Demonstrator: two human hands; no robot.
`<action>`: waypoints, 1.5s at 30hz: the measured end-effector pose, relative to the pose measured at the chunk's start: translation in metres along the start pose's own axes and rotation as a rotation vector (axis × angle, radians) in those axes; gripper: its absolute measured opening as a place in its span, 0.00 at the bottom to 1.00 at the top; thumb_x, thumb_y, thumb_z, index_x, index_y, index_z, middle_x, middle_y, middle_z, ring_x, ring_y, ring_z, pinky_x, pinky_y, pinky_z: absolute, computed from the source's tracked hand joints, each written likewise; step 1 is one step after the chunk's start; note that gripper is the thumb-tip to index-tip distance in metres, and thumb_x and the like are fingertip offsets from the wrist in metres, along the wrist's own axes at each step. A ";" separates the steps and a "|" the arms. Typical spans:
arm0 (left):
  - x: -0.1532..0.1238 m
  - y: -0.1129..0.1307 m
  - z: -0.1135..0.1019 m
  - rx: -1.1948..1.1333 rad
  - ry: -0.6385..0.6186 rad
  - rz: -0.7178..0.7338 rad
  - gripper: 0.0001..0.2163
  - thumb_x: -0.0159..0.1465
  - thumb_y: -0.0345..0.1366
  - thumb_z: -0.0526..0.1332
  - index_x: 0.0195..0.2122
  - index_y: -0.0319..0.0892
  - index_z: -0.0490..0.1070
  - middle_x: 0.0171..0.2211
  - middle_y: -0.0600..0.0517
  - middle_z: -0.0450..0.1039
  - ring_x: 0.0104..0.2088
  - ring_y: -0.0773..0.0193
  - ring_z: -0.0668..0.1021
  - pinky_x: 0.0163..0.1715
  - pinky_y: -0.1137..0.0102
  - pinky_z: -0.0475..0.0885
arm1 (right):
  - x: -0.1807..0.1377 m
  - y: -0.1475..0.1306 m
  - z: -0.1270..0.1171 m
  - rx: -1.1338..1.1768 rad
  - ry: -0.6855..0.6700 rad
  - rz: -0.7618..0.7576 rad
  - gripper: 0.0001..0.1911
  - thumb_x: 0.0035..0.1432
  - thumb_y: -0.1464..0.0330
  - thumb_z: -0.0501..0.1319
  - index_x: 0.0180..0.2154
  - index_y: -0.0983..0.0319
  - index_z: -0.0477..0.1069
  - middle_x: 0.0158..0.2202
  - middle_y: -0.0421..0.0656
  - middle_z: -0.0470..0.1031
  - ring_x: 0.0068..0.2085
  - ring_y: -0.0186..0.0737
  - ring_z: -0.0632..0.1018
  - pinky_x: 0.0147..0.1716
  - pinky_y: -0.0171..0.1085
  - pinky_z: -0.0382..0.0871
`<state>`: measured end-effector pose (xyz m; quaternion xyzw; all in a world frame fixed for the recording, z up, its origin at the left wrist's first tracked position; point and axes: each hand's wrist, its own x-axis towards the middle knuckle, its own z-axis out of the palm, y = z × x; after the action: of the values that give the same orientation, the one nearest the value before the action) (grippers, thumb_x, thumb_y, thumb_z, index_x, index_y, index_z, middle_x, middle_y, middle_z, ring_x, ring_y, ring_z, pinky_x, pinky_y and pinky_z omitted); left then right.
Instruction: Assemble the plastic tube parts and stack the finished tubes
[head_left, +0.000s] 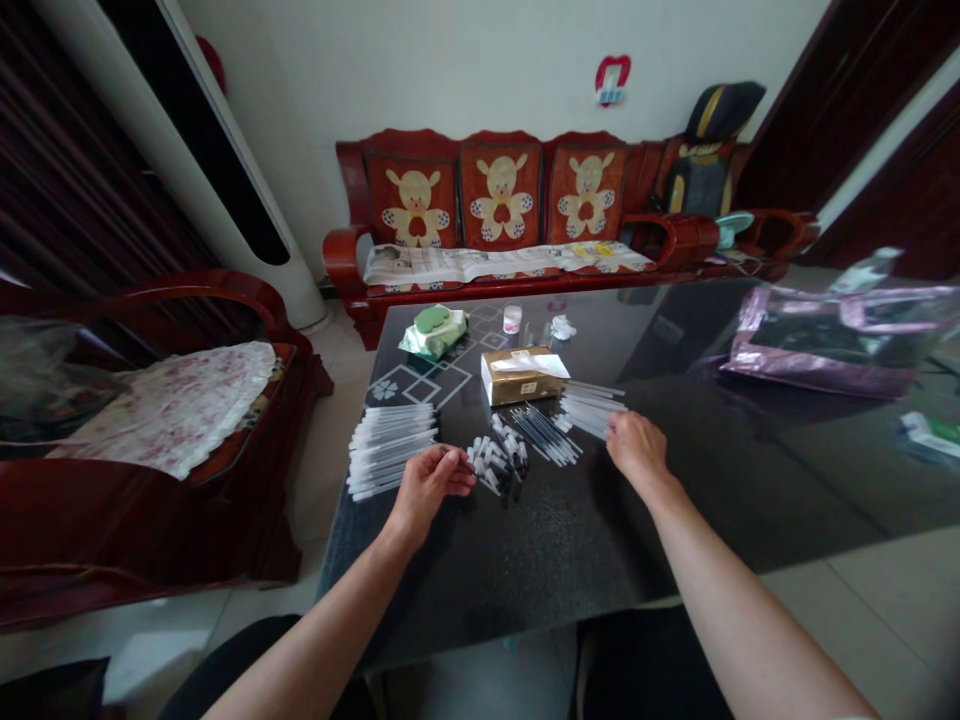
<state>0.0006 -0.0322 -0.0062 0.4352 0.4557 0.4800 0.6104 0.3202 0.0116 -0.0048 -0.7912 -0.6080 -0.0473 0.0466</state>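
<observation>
My left hand (436, 474) is closed in a pinch, with a small dark item at its fingertips too small to make out. Left of it lies a row of frosted pen barrels (390, 440). Just right of its fingers are a heap of pen caps (487, 458) and small black pieces. My right hand (636, 443) has its fingers closed on the near end of a clear pen barrel at the edge of a second pile of barrels (589, 405). Thin dark pen refills (546, 434) lie fanned out between the hands.
A gold tissue box (525, 374) stands behind the refills. Farther back are a green wipes pack (435, 330), a small white jar (512, 319) and a crumpled tissue (562, 327). A shiny pink bag (825, 340) lies on the dark table (517, 570) at right.
</observation>
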 end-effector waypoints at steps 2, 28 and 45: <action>-0.001 0.001 0.001 -0.003 0.002 -0.005 0.17 0.55 0.47 0.64 0.32 0.36 0.71 0.29 0.47 0.76 0.26 0.64 0.78 0.27 0.71 0.74 | 0.002 0.004 0.002 -0.050 -0.054 0.004 0.11 0.57 0.70 0.55 0.36 0.64 0.76 0.36 0.53 0.78 0.39 0.49 0.79 0.34 0.38 0.67; -0.001 0.000 0.001 0.047 -0.102 -0.015 0.15 0.57 0.46 0.64 0.27 0.36 0.76 0.26 0.48 0.75 0.27 0.67 0.75 0.27 0.75 0.70 | -0.026 -0.025 -0.012 0.567 -0.370 -0.136 0.08 0.51 0.66 0.59 0.27 0.63 0.73 0.20 0.42 0.72 0.22 0.35 0.73 0.19 0.31 0.60; 0.003 -0.003 0.003 -0.161 0.021 0.053 0.13 0.55 0.42 0.67 0.31 0.36 0.78 0.27 0.50 0.75 0.26 0.70 0.74 0.31 0.73 0.71 | -0.080 -0.093 -0.008 1.417 -0.869 -0.236 0.21 0.55 0.53 0.58 0.29 0.65 0.68 0.17 0.38 0.71 0.14 0.29 0.70 0.12 0.27 0.61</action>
<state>0.0046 -0.0302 -0.0086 0.3913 0.4104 0.5355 0.6259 0.2101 -0.0422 -0.0060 -0.4538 -0.5367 0.6500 0.2890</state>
